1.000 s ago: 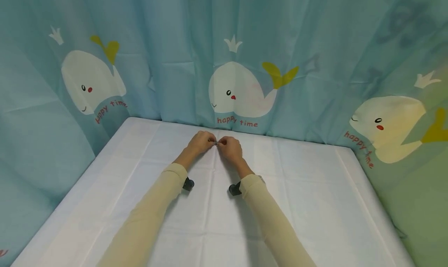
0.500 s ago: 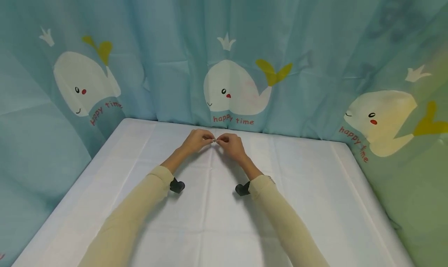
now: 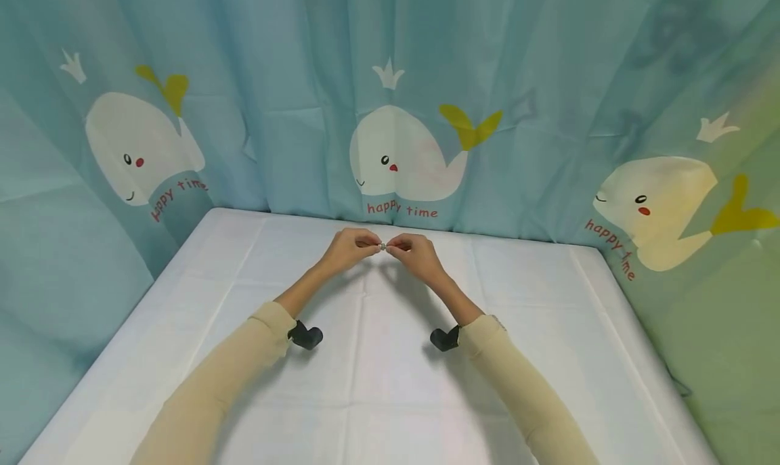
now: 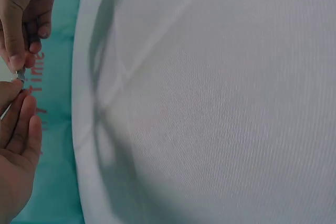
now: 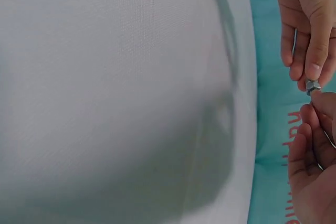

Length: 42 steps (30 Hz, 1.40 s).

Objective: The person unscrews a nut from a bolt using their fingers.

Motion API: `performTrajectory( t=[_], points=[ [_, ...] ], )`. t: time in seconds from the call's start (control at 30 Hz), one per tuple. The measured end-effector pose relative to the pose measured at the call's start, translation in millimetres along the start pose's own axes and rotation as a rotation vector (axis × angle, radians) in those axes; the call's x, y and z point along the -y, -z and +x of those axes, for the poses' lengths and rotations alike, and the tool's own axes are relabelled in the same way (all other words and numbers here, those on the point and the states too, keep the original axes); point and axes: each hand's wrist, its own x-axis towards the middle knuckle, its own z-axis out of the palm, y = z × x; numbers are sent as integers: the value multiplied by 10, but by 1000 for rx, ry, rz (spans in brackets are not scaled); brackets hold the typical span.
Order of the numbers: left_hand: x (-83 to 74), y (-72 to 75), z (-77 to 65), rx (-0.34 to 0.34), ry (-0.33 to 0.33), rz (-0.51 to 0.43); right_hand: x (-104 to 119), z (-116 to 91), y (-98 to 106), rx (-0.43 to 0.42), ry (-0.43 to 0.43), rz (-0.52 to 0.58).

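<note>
Above the far part of the table, my left hand (image 3: 349,250) and my right hand (image 3: 419,256) meet fingertip to fingertip. Between them is a small silver hex nut (image 5: 313,84), pinched by thumb and fingers from both sides. The fingertips cover much of it, so I cannot tell whether a bolt runs through it. In the left wrist view only a sliver of the metal (image 4: 21,74) shows between the two hands. The other fingers of each hand are loosely bent and hold nothing.
A white cloth (image 3: 365,384) with fold creases covers the table. Behind and at both sides hangs a blue-green curtain (image 3: 292,153) with whale prints, close to the table's far edge. Black wrist cameras (image 3: 306,336) stick out inward below each sleeve.
Both forearms have spread apart, elbows and wrists moving outward, while the fingertips stay together on the nut. The metal shows a little more between the fingers. The head view has shifted slightly.
</note>
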Motion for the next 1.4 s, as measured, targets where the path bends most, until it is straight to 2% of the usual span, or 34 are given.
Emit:
performTrajectory(
  t=[0.3,0.97,1.13,1.4],
  points=[
    [-208,-98,-35,-11,-25,-106,74,-160,215,-19,-21,37],
    [-660,-387,-96,-16,-107,-123,99,-534,644,-81,17,131],
    [-736,-451,-92,-12,-130,-144,105,-615,729,-97,17,132],
    [-798,-546,-88,-5,-143,-181,112,-726,825,-94,-29,183]
  ],
)
